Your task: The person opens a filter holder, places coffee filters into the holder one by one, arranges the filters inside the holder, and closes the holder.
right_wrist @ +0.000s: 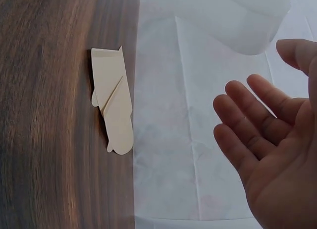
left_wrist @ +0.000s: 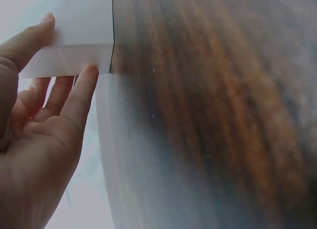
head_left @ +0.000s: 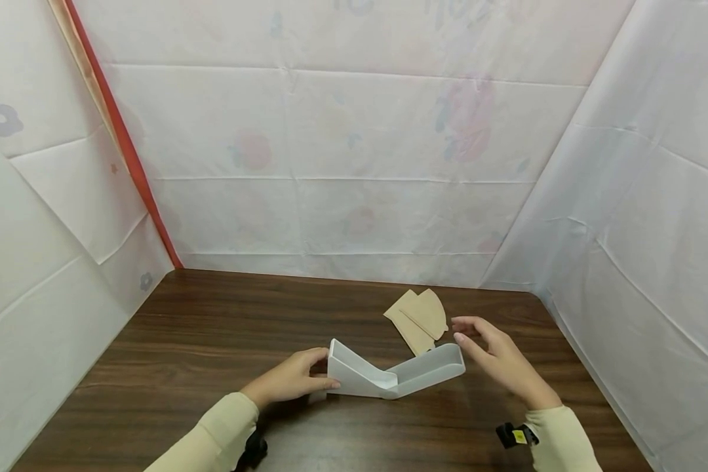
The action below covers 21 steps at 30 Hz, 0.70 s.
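A white, trough-like plastic case [head_left: 360, 377] stands on the table, its two halves spread into a wide V. My left hand [head_left: 292, 377] holds its left end, thumb on the near face and other fingers behind. In the left wrist view, the thumb lies on one white face [left_wrist: 79, 21] while a fingertip touches the end. My right hand [head_left: 501, 360] hovers just beyond the case's right end, apart from it. Its fingers are relaxed and hold nothing, as the right wrist view shows with the palm [right_wrist: 282, 174]. Flat tan paper or card pieces [head_left: 421, 318] lie overlapping behind the case.
The dark wood-grain table [head_left: 224, 314] is bordered at the back by a white printed sheet [head_left: 330, 216], with similar sheets on both sides. A red strip [head_left: 124, 137] runs down the left corner. Dark straps with small devices [head_left: 513, 435] sit at the wrists.
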Each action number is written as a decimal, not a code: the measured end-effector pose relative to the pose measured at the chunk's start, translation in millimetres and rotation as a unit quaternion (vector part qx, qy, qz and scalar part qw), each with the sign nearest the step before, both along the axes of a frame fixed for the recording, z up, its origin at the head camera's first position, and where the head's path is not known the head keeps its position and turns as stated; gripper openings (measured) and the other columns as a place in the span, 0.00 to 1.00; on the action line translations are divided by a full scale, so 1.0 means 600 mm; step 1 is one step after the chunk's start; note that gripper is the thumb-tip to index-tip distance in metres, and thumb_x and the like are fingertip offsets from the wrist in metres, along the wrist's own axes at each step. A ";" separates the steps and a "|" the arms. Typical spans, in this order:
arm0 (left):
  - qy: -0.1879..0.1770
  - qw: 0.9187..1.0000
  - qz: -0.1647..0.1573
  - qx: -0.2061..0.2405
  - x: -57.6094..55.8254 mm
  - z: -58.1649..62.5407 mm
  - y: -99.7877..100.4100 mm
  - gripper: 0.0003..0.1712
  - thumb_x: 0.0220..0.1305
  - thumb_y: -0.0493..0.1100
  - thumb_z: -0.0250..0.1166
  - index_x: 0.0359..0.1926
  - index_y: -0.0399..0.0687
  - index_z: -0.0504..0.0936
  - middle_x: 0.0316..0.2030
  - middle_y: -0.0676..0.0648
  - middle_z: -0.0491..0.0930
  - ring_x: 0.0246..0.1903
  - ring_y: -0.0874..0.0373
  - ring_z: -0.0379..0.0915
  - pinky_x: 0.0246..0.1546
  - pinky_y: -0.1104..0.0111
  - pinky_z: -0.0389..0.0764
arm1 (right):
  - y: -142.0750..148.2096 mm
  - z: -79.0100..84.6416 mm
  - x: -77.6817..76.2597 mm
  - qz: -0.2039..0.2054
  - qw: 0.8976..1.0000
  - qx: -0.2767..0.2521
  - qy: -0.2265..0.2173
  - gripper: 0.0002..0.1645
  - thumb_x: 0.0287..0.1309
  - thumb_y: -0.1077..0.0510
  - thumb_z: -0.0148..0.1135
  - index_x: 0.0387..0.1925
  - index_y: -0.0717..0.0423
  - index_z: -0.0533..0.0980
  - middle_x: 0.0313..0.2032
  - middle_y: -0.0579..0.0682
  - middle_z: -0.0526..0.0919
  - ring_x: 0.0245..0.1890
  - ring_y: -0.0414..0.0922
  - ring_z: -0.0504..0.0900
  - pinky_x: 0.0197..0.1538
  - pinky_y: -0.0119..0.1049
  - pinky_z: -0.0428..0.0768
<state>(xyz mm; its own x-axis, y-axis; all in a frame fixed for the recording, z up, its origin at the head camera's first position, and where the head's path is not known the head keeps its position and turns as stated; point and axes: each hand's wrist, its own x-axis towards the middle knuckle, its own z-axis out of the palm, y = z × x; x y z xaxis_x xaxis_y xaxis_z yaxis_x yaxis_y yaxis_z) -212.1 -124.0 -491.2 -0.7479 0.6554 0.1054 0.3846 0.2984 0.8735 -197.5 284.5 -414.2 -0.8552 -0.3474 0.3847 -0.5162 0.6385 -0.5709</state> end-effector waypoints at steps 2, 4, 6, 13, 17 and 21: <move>0.000 1.000 0.000 -0.001 0.000 0.000 0.001 0.24 0.66 0.49 0.70 0.59 0.49 0.76 0.56 0.51 0.78 0.56 0.52 0.75 0.50 0.69 0.79 | 0.000 -0.002 -0.005 -0.012 1.000 0.001 -0.010 0.17 0.73 0.54 0.58 0.60 0.51 0.75 0.52 0.42 0.81 0.50 0.40 0.79 0.51 0.39 0.79; 0.000 1.000 0.000 0.000 0.001 0.001 0.001 0.23 0.66 0.49 0.69 0.59 0.49 0.76 0.56 0.51 0.78 0.56 0.52 0.75 0.50 0.69 0.79 | -0.001 -0.004 -0.011 -0.024 1.000 0.003 -0.015 0.19 0.73 0.52 0.58 0.60 0.54 0.75 0.52 0.44 0.81 0.51 0.42 0.79 0.51 0.44 0.80; 0.001 1.000 -0.001 0.000 0.002 0.001 0.001 0.23 0.67 0.49 0.69 0.59 0.49 0.76 0.56 0.50 0.78 0.56 0.52 0.75 0.50 0.70 0.79 | -0.002 -0.005 -0.018 -0.033 0.999 0.003 -0.023 0.21 0.73 0.51 0.59 0.61 0.56 0.75 0.52 0.46 0.82 0.52 0.45 0.79 0.51 0.48 0.80; 0.000 1.000 -0.004 0.007 0.003 0.003 0.001 0.23 0.67 0.48 0.69 0.59 0.48 0.76 0.55 0.50 0.79 0.55 0.54 0.76 0.50 0.69 0.80 | -0.002 -0.022 -0.052 -0.062 0.996 -0.003 -0.070 0.25 0.71 0.50 0.61 0.63 0.58 0.74 0.53 0.52 0.82 0.52 0.49 0.80 0.52 0.45 0.80; 0.002 1.000 -0.004 0.008 0.004 0.004 0.001 0.23 0.67 0.48 0.69 0.59 0.48 0.76 0.55 0.50 0.79 0.55 0.54 0.76 0.51 0.68 0.80 | -0.001 -0.036 -0.070 -0.076 0.992 -0.015 -0.100 0.26 0.71 0.53 0.62 0.63 0.61 0.73 0.53 0.58 0.82 0.51 0.51 0.81 0.52 0.47 0.80; 0.000 1.000 -0.007 0.013 0.004 0.005 0.002 0.23 0.67 0.47 0.69 0.59 0.47 0.76 0.55 0.49 0.79 0.55 0.53 0.76 0.51 0.67 0.80 | -0.001 -0.049 -0.086 -0.083 0.990 -0.018 -0.109 0.25 0.69 0.56 0.63 0.62 0.65 0.73 0.51 0.61 0.82 0.48 0.53 0.81 0.51 0.49 0.80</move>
